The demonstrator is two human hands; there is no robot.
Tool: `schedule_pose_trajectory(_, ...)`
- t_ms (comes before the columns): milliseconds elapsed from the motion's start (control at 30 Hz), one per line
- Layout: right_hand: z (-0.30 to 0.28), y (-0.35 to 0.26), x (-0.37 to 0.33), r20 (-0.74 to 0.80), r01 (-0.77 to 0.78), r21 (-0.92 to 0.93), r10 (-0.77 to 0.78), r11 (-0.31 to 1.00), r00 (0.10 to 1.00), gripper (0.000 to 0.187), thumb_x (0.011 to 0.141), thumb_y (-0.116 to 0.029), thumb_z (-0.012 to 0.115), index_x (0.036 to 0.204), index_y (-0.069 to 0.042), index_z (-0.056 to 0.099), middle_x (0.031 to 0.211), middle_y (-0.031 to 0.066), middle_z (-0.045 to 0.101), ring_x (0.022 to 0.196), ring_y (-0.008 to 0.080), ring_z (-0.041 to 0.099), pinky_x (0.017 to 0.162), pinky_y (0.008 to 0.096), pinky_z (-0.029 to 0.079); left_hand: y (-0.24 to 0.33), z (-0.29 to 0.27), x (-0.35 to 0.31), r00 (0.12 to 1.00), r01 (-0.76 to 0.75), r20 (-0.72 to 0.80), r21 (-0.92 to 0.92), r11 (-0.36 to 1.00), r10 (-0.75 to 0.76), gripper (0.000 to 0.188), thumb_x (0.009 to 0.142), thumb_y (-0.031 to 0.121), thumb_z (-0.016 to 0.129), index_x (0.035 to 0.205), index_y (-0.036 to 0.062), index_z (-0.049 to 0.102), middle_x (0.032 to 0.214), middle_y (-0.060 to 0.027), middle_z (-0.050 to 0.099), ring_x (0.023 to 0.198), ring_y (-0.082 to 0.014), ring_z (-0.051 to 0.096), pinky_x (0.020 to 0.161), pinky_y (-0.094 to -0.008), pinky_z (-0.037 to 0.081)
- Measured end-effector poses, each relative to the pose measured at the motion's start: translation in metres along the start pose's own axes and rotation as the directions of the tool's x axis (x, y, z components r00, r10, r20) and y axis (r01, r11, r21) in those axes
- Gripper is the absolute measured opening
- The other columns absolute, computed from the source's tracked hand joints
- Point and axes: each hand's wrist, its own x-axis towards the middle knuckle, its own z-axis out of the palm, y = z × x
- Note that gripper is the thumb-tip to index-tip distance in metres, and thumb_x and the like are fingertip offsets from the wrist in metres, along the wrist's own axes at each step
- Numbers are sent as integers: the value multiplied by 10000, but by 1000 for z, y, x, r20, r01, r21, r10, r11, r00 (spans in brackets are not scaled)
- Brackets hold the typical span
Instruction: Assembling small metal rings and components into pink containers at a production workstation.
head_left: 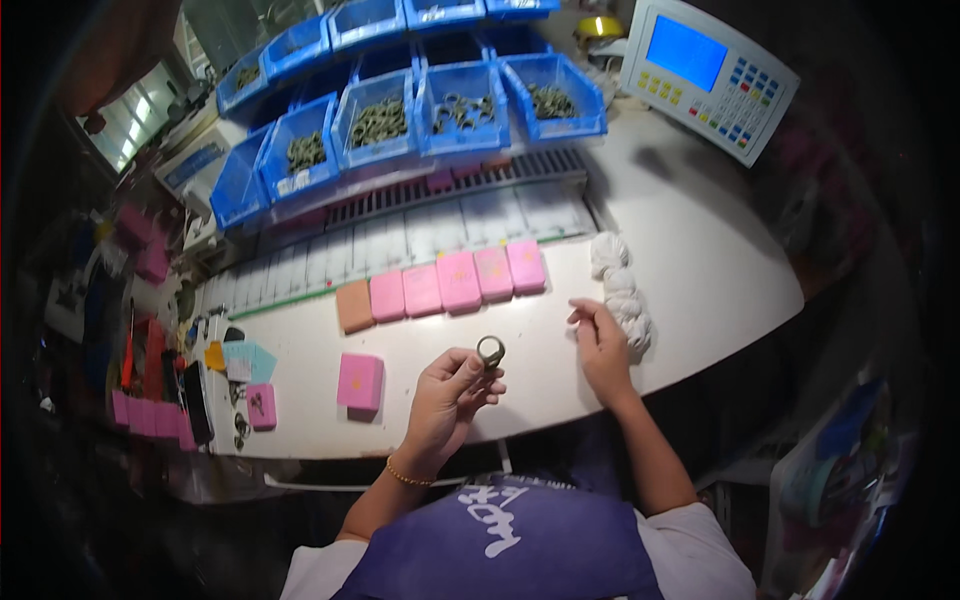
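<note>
My left hand (455,395) holds a dull metal ring (490,350) upright between thumb and fingers, above the front of the white table. Fingers loosely bent and somewhat apart, my right hand (603,355) is over the table with nothing visible in it. Beside it on the right is a line of bunched white lumps (628,308), perhaps cloth. A lone pink block (360,382) lies left of my left hand. Beyond my hands runs a row of several pink blocks (458,281), with a brown block (354,306) at its left end.
Blue bins (463,138) stand in tiers at the back, several holding small metal rings. In front of them is a long white panel (430,240). A keypad device with a blue screen (687,52) stands back right. Another pink block (261,406) and papers (248,362) lie left.
</note>
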Motion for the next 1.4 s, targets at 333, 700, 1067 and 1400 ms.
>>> schedule_pose_trajectory(333, -7, 11, -7, 70, -183, 418, 169, 890, 983, 249, 897, 49, 496, 1078, -31, 645, 845, 21, 615, 736, 65, 582, 650, 233, 505, 73, 99, 180, 937, -350, 111, 332, 876, 332, 227, 974, 148, 656, 1021, -71, 618, 903, -132, 664, 790, -176, 672, 727, -277, 551)
schedule_pose_trajectory(700, -6, 15, -1, 101, -232, 637, 218, 735, 971, 141, 874, -47, 408, 993, -39, 482, 781, 65, 474, 663, 178, 557, 608, 313, 485, 71, 23, 100, 687, -346, 256, 938, -4, 680, 231, 906, 250, 718, 968, 32, 758, 822, -124, 723, 695, -225, 679, 659, -329, 526)
schedule_pose_trajectory(1067, -1, 13, -7, 129, -276, 459, 244, 845, 961, 239, 834, 98, 388, 805, 0, 605, 630, -7, 475, 523, 35, 383, 476, 194, 269, 37, -98, -41, 647, 319, -37, 920, -226, 762, 633, 754, 288, 804, 1316, 74, 604, 1089, -175, 665, 980, -354, 592, 937, -434, 469)
schedule_pose_trajectory(1400, -5, 10, -4, 106, -238, 410, 213, 881, 971, 252, 794, 86, 369, 782, -2, 605, 591, -28, 443, 485, 28, 334, 440, 205, 252, 148, -165, 122, 489, 213, -10, 971, -108, 872, 596, 835, 291, 729, 1355, 51, 566, 1203, -240, 620, 1102, -420, 563, 951, -471, 465)
